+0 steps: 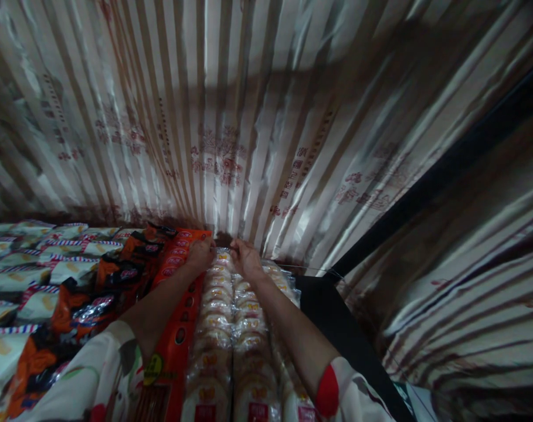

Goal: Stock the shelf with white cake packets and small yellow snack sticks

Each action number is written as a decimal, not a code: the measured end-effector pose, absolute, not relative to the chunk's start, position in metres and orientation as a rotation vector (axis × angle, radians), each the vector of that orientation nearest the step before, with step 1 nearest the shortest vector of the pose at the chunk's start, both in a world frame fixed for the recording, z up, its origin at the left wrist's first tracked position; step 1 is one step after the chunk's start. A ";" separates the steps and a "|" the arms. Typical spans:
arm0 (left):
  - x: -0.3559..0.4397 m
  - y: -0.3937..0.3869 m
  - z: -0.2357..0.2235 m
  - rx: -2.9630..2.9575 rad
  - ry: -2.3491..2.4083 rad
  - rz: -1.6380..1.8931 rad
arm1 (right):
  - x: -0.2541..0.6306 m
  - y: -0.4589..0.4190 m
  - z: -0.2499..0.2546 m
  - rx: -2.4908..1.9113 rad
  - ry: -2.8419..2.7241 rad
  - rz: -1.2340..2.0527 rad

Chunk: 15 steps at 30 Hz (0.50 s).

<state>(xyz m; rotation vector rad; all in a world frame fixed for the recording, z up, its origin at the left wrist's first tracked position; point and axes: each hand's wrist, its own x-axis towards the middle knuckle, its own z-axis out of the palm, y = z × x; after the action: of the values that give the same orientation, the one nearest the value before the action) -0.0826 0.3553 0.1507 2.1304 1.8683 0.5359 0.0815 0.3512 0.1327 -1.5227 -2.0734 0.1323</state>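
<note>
Left hand (201, 253) and right hand (247, 258) at far end of clear-wrapped packs (216, 322), near far edge of tabletop (358, 334); fingers curled, cannot tell grip contents. Risk: uneven pull could skew rows; low left forearm (163, 296) could drag orange packets (177, 340)

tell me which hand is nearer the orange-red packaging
Your left. The left hand is over the far end of the orange-red packaging, while the right hand is farther right, beyond it, at the far end of the clear-wrapped rows.
</note>
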 end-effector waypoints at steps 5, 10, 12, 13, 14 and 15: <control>-0.087 0.352 0.151 2.118 1.831 0.566 | 0.094 0.355 0.126 -1.335 -2.256 0.141; -0.089 0.354 0.147 2.094 1.760 0.604 | 0.096 0.356 0.117 -1.378 -2.357 0.215; -0.090 0.354 0.146 2.077 1.728 0.619 | 0.095 0.355 0.116 -1.408 -2.324 0.242; -0.090 0.354 0.146 2.075 1.715 0.608 | 0.095 0.354 0.115 -1.424 -2.298 0.262; -0.090 0.353 0.147 2.075 1.706 0.586 | 0.094 0.354 0.115 -1.439 -2.271 0.282; -0.091 0.353 0.148 2.073 1.700 0.557 | 0.093 0.353 0.114 -1.452 -2.242 0.301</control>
<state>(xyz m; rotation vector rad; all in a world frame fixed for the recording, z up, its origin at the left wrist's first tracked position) -0.0908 0.3527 0.1484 2.0726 1.7003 0.5565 0.0932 0.3533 0.1141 -1.4519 -2.2423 0.3010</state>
